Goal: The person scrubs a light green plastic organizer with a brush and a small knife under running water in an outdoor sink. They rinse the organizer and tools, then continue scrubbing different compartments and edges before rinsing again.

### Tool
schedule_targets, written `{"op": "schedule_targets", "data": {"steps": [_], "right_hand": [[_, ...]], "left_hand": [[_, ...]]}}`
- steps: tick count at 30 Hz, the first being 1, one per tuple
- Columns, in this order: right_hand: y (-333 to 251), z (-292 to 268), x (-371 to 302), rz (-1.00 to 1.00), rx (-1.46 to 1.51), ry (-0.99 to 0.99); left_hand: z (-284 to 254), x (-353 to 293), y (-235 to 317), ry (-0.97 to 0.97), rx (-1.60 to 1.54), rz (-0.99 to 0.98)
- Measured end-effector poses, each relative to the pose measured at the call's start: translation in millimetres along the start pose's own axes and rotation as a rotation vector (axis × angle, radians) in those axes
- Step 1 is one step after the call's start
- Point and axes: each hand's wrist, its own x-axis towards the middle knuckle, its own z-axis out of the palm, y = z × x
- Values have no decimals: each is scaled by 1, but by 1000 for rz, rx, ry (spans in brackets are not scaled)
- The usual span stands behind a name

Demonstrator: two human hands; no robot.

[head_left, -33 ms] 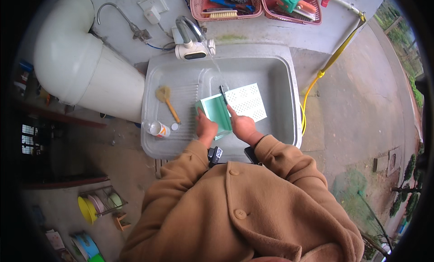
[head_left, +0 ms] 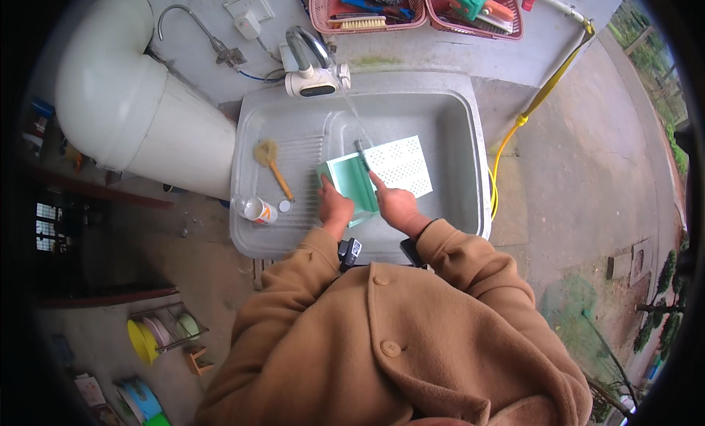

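In the sink (head_left: 446, 224), my left hand (head_left: 336, 207) grips the near left side of a mint-green box (head_left: 355, 182) with a pale rim, tilted and facing up. My right hand (head_left: 399, 206) is closed around a slim brush (head_left: 363, 156), index finger stretched along it, its dark head at the box's far right edge. Beside the box, a white perforated panel (head_left: 402, 165) lies on the sink bottom, partly behind my right hand. Water runs in a thin stream from the faucet (head_left: 310, 62) near the brush head.
A round-headed brush with a wooden handle (head_left: 280, 182), a clear bottle (head_left: 257, 210) and a white cap (head_left: 284, 206) lie on the ribbed drainboard at left. Two pink baskets (head_left: 367, 27) of cleaning tools sit beyond the sink. A yellow hose (head_left: 504, 143) hangs at right.
The brush in my right hand has shifted very slightly, and its head catches more light. The box and panel stay nearly where they were.
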Motion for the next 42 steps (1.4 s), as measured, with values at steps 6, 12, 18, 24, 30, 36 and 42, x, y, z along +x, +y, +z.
{"op": "schedule_targets", "data": {"steps": [6, 12, 18, 24, 30, 36, 42], "right_hand": [[56, -12, -5, 299, 65, 329], [118, -23, 2, 780, 1101, 644], [137, -32, -3, 943, 1122, 405], [132, -22, 2, 970, 1164, 330], [148, -18, 5, 955, 1090, 397], [150, -16, 17, 801, 861, 413], [138, -19, 26, 544, 616, 480]], "left_hand": [[4, 2, -9, 38, -2, 155], [11, -2, -17, 200, -69, 375], [12, 3, -26, 283, -55, 615], [21, 4, -37, 241, -89, 684], [15, 4, -38, -346, -749, 417], [18, -3, -9, -304, -946, -195], [30, 15, -11, -294, -953, -393]]}}
